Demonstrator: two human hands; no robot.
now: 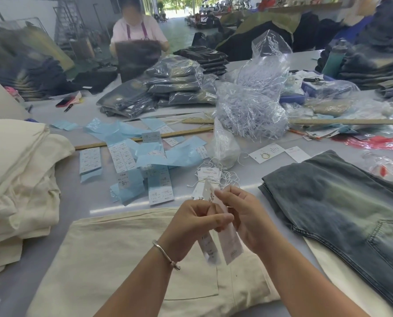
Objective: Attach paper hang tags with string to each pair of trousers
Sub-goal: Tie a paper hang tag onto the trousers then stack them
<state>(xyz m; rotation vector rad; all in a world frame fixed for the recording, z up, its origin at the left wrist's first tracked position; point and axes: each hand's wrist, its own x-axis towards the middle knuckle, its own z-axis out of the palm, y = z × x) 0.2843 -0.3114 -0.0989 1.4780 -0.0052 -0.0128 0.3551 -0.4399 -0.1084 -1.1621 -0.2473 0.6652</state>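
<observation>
Grey and crowded, the desk (186, 193) runs away toward a person folding dark cloth at the far side, with bagged jeans, blue label sheets (131, 156) and a clear bag of strings (250, 110) scattered across it; directly below the hands lie cream trousers (127, 259), flat on the near edge, a faded denim pair (342, 211) beside them on the right. Both hands meet over the cream pair; the left hand (191, 223) pinches the hang tags (223, 243) near their upper end, fingers curled, and the right hand (246, 216) grips the same top end from the other side, fingertips closed on it. The tags hang with their long axis pointing down toward the trousers, not touching them; whether string is threaded yet I cannot tell. Judging from this, the fastening point lies below and nearer the left hand; a spare tag bundle (209, 177) waits just beyond.
</observation>
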